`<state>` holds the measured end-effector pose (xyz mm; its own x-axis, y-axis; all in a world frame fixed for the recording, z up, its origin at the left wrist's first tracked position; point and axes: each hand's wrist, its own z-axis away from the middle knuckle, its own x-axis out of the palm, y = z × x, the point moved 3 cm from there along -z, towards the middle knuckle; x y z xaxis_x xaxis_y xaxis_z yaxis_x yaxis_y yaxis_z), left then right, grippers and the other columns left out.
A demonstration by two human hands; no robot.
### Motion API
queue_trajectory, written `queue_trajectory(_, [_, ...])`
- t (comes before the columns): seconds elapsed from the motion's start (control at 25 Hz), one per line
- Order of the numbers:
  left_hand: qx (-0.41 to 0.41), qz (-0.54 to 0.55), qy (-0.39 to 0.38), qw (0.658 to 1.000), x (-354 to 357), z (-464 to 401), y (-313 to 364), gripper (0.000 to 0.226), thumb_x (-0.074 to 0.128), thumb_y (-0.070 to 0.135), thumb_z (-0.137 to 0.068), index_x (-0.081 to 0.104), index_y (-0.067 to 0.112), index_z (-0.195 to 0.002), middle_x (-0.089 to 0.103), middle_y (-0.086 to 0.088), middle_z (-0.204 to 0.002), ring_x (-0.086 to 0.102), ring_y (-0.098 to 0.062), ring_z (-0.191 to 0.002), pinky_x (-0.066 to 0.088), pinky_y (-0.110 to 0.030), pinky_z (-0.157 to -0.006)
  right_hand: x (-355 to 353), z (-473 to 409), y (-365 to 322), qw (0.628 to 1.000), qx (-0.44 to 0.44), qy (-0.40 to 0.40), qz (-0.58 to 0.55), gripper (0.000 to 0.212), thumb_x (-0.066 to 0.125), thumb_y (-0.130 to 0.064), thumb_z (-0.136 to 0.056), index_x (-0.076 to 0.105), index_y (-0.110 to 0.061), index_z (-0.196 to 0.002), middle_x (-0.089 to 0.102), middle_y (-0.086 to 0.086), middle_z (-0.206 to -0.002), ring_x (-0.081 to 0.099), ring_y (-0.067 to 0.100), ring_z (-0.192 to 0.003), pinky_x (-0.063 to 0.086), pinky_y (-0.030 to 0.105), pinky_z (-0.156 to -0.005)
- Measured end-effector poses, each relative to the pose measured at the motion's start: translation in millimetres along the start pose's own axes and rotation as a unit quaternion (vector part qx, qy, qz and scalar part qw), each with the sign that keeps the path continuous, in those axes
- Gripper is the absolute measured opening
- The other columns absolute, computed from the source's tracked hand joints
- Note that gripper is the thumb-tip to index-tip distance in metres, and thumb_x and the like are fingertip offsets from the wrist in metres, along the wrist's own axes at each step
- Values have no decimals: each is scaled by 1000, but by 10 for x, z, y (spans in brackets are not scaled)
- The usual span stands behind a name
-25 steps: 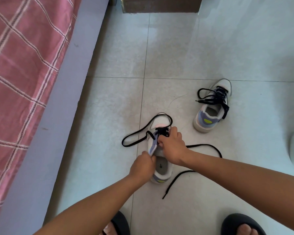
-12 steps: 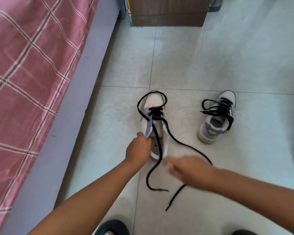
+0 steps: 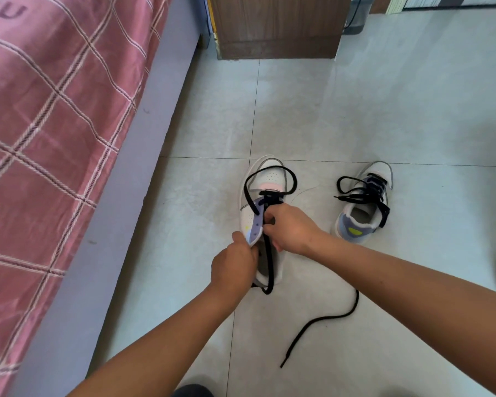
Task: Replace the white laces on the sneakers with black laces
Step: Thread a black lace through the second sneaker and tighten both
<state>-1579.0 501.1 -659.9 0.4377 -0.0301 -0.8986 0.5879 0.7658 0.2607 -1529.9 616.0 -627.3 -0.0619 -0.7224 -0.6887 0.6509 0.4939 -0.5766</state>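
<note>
The person is bending over a white sneaker sitting on the tiled floor, toe pointing away from them. Their left hand is pinching the lilac eyelet flap on the shoe's left side, fingers curled tight on it and pulling it outward. Their right hand is curled over the middle of the shoe, its grip closed on the black lace right at the eyelets. That lace is threaded only through the lowest holes near the toe; one part is looping over the toe cap, another is running down through the open mouth of the shoe and over the heel, and its loose end is trailing across the floor toward the person. The second sneaker is standing well apart to the right, already carrying its own black lace, loosely threaded and untied. A bed with a pink checked cover is running along the left, and a wooden cabinet is standing at the far end.
</note>
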Motion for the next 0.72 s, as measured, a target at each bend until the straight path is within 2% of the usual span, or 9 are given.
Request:
queue_trajectory(0.12, [-6, 8, -1, 1000, -18, -5, -17, 26, 33, 25, -100, 41, 4, -112, 65, -13, -102, 61, -31, -87, 35, -30, -62, 34, 44, -40, 999, 0, 18, 37, 31, 42, -10, -92, 39, -23, -64, 55, 4, -80, 52, 23, -75, 34, 27, -52])
queue_trajectory(0.24, [-41, 38, -7, 998, -93, -78, -49, 27, 34, 26, -100, 45, 3, -109, 63, -13, -105, 60, -31, -90, 35, -29, -63, 53, 257, -179, 985, -55, 18, 163, 14, 41, -11, -94, 53, -17, -93, 61, 9, -98, 52, 26, -81, 26, 29, -50])
queue_trajectory(0.28, [-63, 59, -8, 996, -134, -127, -73, 28, 34, 26, -99, 47, 3, -107, 63, -14, -106, 59, -32, -92, 35, -29, -65, 91, 386, -205, 972, -88, -7, 217, 18, 41, -9, -93, 53, -16, -104, 62, 10, -102, 56, 29, -86, 26, 29, -52])
queue_trajectory(0.36, [-102, 96, -6, 990, -227, -217, -138, 31, 34, 27, -99, 50, 2, -107, 61, -15, -108, 57, -32, -93, 36, -29, -68, 236, 689, -157, 929, -159, -115, 313, 26, 41, -2, -90, 51, -12, -113, 62, 14, -107, 60, 34, -96, 26, 30, -52])
queue_trajectory(0.44, [-125, 116, 8, 985, -313, -268, -203, 31, 34, 27, -99, 51, 2, -107, 61, -15, -108, 55, -30, -90, 37, -29, -68, 399, 1007, -37, 877, -203, -245, 360, 21, 42, 1, -89, 50, -11, -105, 60, 18, -109, 59, 36, -100, 22, 28, -49])
queue_trajectory(0.52, [-126, 121, 24, 984, -364, -273, -234, 31, 34, 26, -99, 49, 2, -108, 61, -16, -107, 57, -31, -92, 38, -29, -69, 428, 1140, 59, 861, -184, -303, 365, 12, 43, -5, -92, 51, -11, -98, 60, 18, -111, 59, 36, -101, 23, 25, -50])
queue_trajectory(0.6, [-108, 104, 25, 988, -374, -220, -202, 29, 33, 26, -99, 47, 2, -108, 62, -15, -105, 55, -31, -86, 37, -29, -67, 253, 1012, 49, 916, -144, -219, 306, 19, 42, -22, -96, 55, -12, -107, 62, 14, -111, 59, 32, -101, 32, 26, -59])
queue_trajectory(0.68, [-92, 88, 20, 992, -371, -151, -135, 27, 32, 25, -99, 45, 3, -107, 62, -14, -102, 52, -28, -79, 37, -29, -65, -65, 809, -47, 970, -117, -43, 211, 27, 39, -36, -98, 52, -20, -114, 65, 6, -103, 60, 27, -97, 34, 28, -66])
queue_trajectory(0.72, [-83, 78, 18, 993, -370, -115, -96, 27, 32, 26, -99, 45, 3, -106, 63, -14, -100, 53, -28, -78, 37, -29, -64, -187, 702, -99, 977, -108, 37, 181, 28, 37, -38, -98, 51, -22, -116, 66, 3, -99, 60, 25, -94, 35, 29, -66])
